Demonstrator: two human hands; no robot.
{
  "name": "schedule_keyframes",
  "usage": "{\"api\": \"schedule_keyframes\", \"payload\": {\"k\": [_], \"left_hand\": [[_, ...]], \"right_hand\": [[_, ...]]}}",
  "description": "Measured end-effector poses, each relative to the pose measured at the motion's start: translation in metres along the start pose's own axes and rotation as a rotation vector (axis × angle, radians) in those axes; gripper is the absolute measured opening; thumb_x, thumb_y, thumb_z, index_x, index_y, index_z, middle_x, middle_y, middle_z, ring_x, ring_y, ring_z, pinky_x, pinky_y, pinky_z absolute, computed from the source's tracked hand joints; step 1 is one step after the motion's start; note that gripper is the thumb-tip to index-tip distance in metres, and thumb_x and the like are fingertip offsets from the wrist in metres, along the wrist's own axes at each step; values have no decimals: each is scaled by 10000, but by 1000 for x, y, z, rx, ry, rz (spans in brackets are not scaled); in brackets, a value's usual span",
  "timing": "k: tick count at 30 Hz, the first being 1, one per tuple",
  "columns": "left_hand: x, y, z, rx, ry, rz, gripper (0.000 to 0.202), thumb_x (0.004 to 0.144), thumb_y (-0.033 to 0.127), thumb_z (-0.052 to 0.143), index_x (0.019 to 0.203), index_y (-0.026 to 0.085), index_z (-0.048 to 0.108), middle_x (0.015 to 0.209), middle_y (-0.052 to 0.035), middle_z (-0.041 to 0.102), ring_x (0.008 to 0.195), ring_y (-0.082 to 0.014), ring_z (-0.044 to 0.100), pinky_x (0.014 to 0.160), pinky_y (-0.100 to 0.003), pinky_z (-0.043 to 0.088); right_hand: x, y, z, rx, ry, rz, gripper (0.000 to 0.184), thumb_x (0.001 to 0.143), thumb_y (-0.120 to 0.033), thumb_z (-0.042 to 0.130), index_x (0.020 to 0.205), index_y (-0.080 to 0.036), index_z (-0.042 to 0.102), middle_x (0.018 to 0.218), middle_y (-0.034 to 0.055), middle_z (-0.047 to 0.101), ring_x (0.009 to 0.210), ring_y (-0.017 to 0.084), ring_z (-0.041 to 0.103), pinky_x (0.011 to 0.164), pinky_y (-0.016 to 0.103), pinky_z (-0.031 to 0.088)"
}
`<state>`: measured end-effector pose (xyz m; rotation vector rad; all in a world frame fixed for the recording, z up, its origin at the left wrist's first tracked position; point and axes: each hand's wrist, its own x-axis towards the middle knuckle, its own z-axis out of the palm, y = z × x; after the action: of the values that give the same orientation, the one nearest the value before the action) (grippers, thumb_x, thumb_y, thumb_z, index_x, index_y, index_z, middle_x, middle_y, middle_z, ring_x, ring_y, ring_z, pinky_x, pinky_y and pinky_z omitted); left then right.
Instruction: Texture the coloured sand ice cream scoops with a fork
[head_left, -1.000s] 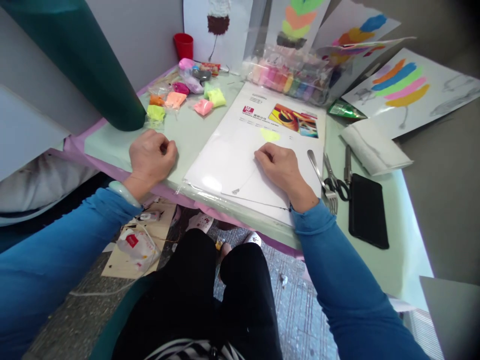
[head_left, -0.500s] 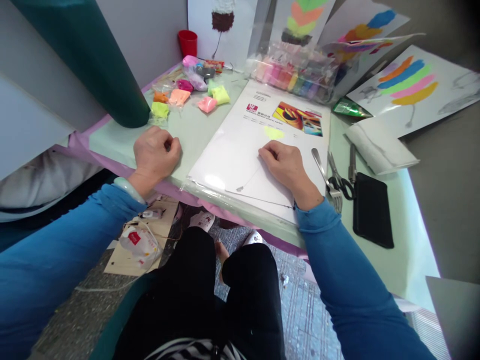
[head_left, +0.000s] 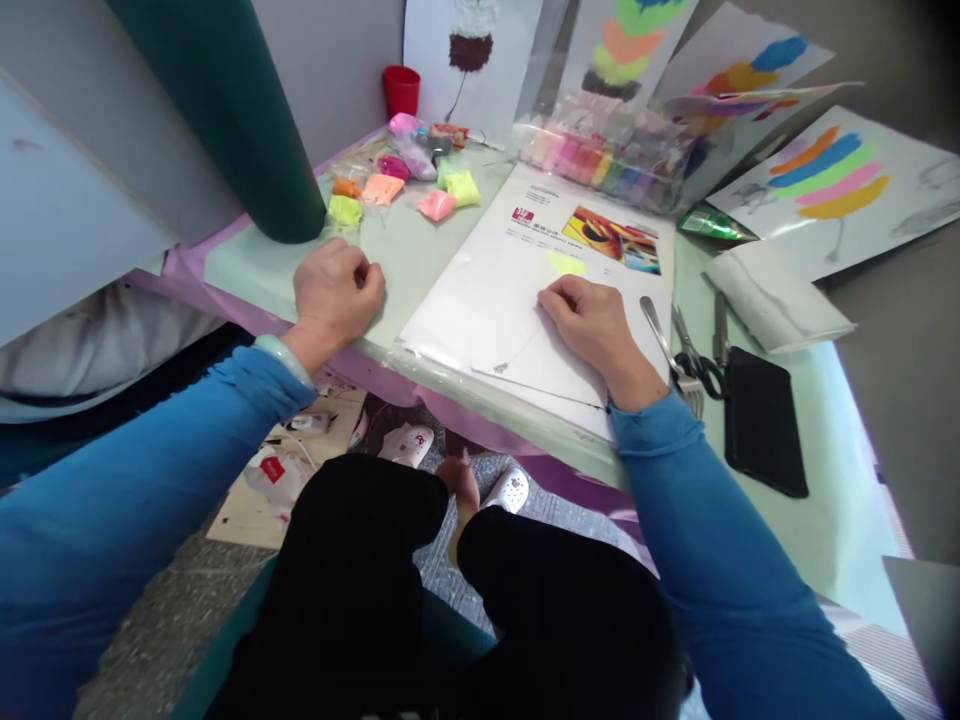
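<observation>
My left hand [head_left: 335, 293] rests as a loose fist on the pale green table [head_left: 420, 255], fingers curled; what they hold, if anything, is hidden. My right hand [head_left: 596, 322] lies curled on a white sheet in a clear sleeve [head_left: 487, 300], its fingertips just below a small flat patch of yellow-green clay [head_left: 565, 263]. A thin drawn line runs across the sheet under that hand. Both arms wear blue sleeves.
Small bags of coloured clay [head_left: 405, 185] and a red cup [head_left: 402, 90] lie at the back left. A clay box [head_left: 600, 150] and painted sheets [head_left: 825, 180] stand behind. Fork [head_left: 671, 355], scissors [head_left: 694, 350], black phone [head_left: 763, 420], tissue [head_left: 776, 295] lie right. A dark green roll [head_left: 247, 130] leans at left.
The view has shifted, so everything sits further right in the picture. My knees have come up into view. Both hands stay where they were on the table and sheet.
</observation>
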<state>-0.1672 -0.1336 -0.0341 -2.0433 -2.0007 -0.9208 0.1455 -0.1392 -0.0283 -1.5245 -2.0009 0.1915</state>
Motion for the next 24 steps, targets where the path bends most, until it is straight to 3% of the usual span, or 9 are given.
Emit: {"api": "schedule_keyframes", "payload": {"k": [9, 18, 21, 23, 24], "left_hand": [[-1, 2, -2, -3, -28, -21, 205, 819, 298, 484, 627, 225, 484, 808, -68, 592, 798, -206, 541, 721, -375, 378], [-1, 1, -3, 47, -61, -2, 222, 848, 321, 450, 681, 202, 535, 812, -43, 561, 768, -150, 478, 696, -343, 360], [-1, -1, 0, 10, -38, -2, 213, 845, 308, 468, 678, 200, 542, 826, -46, 579, 803, -167, 518, 708, -347, 382], [-2, -2, 3, -34, -11, -5, 199, 840, 295, 490, 668, 206, 538, 831, -53, 597, 836, -190, 547, 725, -352, 400], [-2, -3, 4, -57, 4, -3, 193, 839, 290, 502, 667, 210, 536, 834, -57, 606, 858, -203, 557, 738, -355, 409]], "right_hand": [[2, -2, 0, -14, 19, 18, 206, 813, -333, 530, 744, -192, 663, 677, 31, 657, 654, 185, 565, 634, 303, 383], [3, 5, 3, 32, 26, 16, 207, 824, -357, 547, 753, -201, 661, 654, 32, 652, 624, 188, 572, 611, 317, 402], [-9, -15, -12, 124, 74, 12, 226, 866, -367, 507, 793, -209, 650, 631, 23, 627, 583, 178, 558, 590, 318, 421], [-34, -46, -23, 167, 106, -19, 259, 915, -368, 442, 839, -225, 644, 665, 21, 629, 576, 168, 554, 594, 316, 432], [-53, -64, -25, 187, 61, -69, 267, 932, -356, 419, 851, -234, 643, 687, 22, 636, 597, 168, 565, 613, 316, 438]]}}
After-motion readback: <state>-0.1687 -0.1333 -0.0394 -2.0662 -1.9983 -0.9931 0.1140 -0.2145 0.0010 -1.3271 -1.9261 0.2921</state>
